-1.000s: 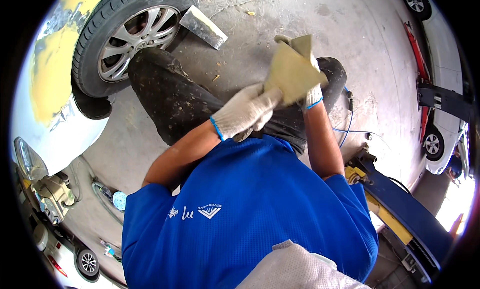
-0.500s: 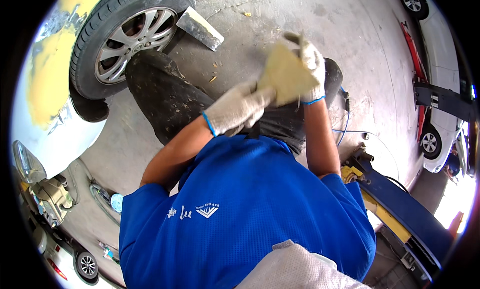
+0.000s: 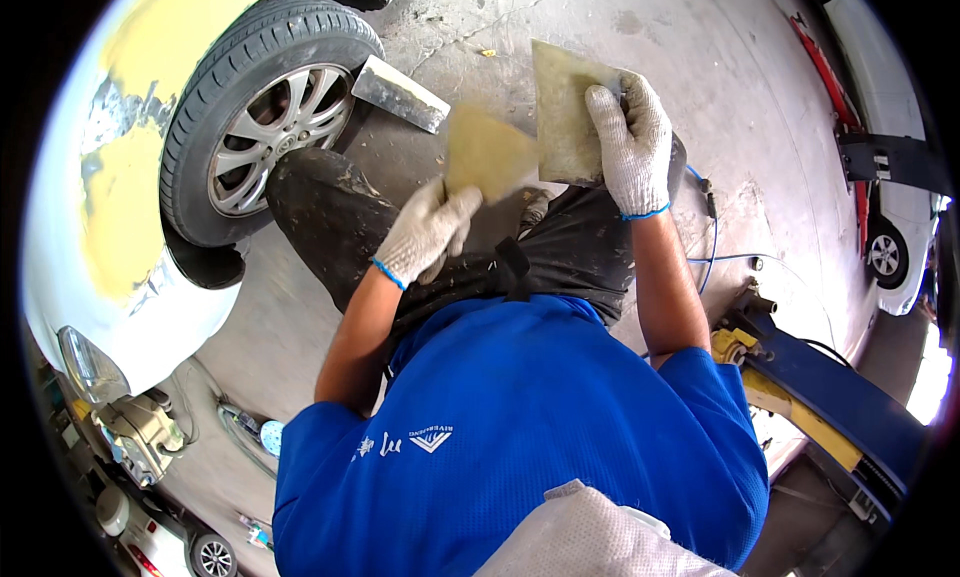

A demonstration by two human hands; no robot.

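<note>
Gripping putty-smeared spreaders: left hand a small spreader, right hand a board

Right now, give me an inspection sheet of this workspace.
Surface: bare concrete floor, stained and cracked.
Job's things: flat filler-smeared board in right hand; wide spreader in left hand, blade meeting the board's edge.
Clutter: second spreader lying by the wheel.
Hands: both in white knit gloves, both gripping.
Cables: thin blue hose on the floor, right.
Surroundings: white car with yellow filler patches; blue-and-yellow lift arm.
</note>
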